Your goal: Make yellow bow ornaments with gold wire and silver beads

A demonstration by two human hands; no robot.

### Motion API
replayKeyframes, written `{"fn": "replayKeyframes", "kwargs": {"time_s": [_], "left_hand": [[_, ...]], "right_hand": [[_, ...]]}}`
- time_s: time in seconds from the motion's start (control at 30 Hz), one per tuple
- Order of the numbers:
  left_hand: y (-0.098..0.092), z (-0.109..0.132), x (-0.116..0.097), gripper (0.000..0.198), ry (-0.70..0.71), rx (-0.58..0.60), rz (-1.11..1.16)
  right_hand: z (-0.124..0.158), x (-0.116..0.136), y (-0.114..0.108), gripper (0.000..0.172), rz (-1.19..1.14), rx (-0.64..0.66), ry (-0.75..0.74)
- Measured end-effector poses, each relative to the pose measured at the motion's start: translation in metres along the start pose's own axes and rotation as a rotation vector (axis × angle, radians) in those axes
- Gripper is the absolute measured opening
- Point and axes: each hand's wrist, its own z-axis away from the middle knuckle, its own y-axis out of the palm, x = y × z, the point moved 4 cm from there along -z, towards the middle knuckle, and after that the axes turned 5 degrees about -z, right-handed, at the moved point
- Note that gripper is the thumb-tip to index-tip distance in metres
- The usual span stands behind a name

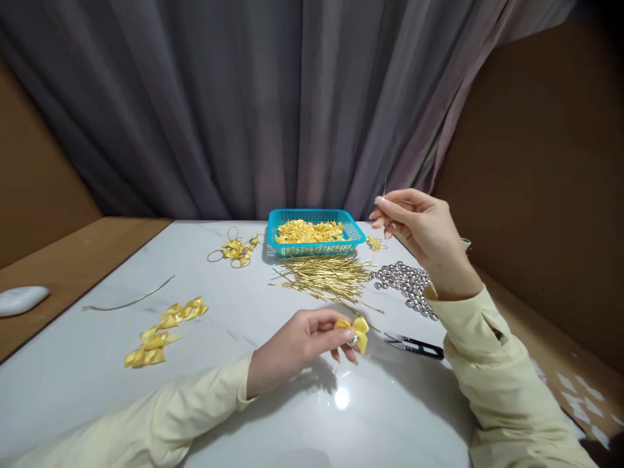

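My left hand [305, 341] pinches a small yellow ribbon bow [357, 330] with a silver bead at its middle, just above the white table [234, 390]. My right hand [414, 227] is raised higher, to the right, with thumb and forefinger pinched on a thin needle [385, 187] that points up. No thread between needle and bow can be made out. A pile of gold wire strips [326, 276] and a heap of silver beads [407, 283] lie between the two hands.
A turquoise basket [351, 234] of yellow ribbon pieces stands at the back. Finished yellow bows [160, 331] lie at the left, ribbon rings [236, 250] behind them. Small black scissors [414, 344] lie near my right forearm. A white object [19, 300] rests on the wooden ledge at the far left.
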Motion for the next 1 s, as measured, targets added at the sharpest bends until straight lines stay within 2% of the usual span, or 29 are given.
{"fn": "replayKeyframes", "kwargs": {"time_s": [0.13, 0.3, 0.43, 0.5, 0.57, 0.63, 0.73, 0.83, 1.0], "left_hand": [[-0.004, -0.001, 0.004, 0.017, -0.038, -0.035, -0.032], [-0.008, -0.002, 0.004, 0.020, -0.042, -0.026, -0.038], [-0.007, -0.002, 0.001, 0.021, -0.069, -0.026, 0.023], [-0.007, -0.002, 0.000, 0.021, -0.088, -0.034, 0.019], [-0.007, -0.002, 0.001, 0.021, -0.124, -0.031, 0.006], [-0.007, -0.002, 0.001, 0.021, -0.149, -0.033, 0.003], [-0.007, -0.002, 0.001, 0.020, -0.149, -0.053, 0.009], [-0.007, -0.002, 0.002, 0.020, -0.165, -0.057, -0.004], [-0.007, -0.001, 0.004, 0.021, -0.181, -0.040, -0.001]], "right_hand": [[0.002, -0.005, -0.011, 0.010, 0.003, -0.036, 0.033], [0.013, -0.008, -0.027, 0.009, 0.059, -0.068, 0.037], [0.032, 0.004, -0.037, 0.010, 0.314, -0.059, -0.002], [0.043, 0.013, -0.034, 0.011, 0.513, 0.070, 0.030], [0.056, 0.022, -0.022, 0.009, 0.660, 0.323, -0.013], [0.069, 0.029, -0.009, 0.011, 0.776, 0.519, -0.092], [0.085, 0.033, 0.006, 0.019, 0.875, 0.694, -0.167], [0.093, 0.028, 0.014, 0.021, 0.955, 0.778, -0.178], [0.097, 0.016, 0.020, 0.021, 1.051, 0.817, -0.180]]}}
